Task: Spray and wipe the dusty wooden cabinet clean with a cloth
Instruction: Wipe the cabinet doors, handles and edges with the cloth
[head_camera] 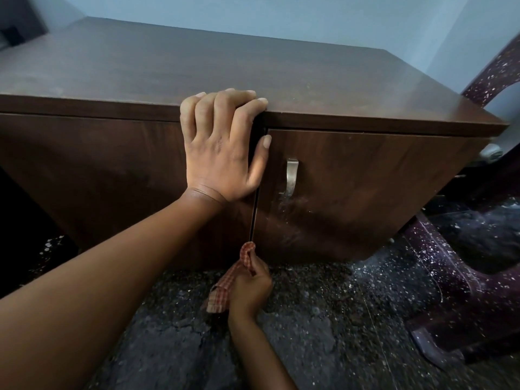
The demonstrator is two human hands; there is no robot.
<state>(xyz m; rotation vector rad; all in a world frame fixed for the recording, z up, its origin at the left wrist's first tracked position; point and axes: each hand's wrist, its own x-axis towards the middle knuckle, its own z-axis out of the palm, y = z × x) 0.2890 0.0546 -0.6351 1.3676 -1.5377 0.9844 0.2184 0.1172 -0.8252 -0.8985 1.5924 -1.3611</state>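
A purple speckled chair stands just beside the cabinet on the right, on a dark gritty floor, with a blue wall behind. The cabinet sits right in front of us, and pale dust is smeared on its right door below the metal handle. Our left hand hooks four close-set fingers over the top's front edge, and its thumb lies straight against the door's edge. Our right hand pinches a checked cloth low down, its bunched tip touching the bottom of the gap between the doors.
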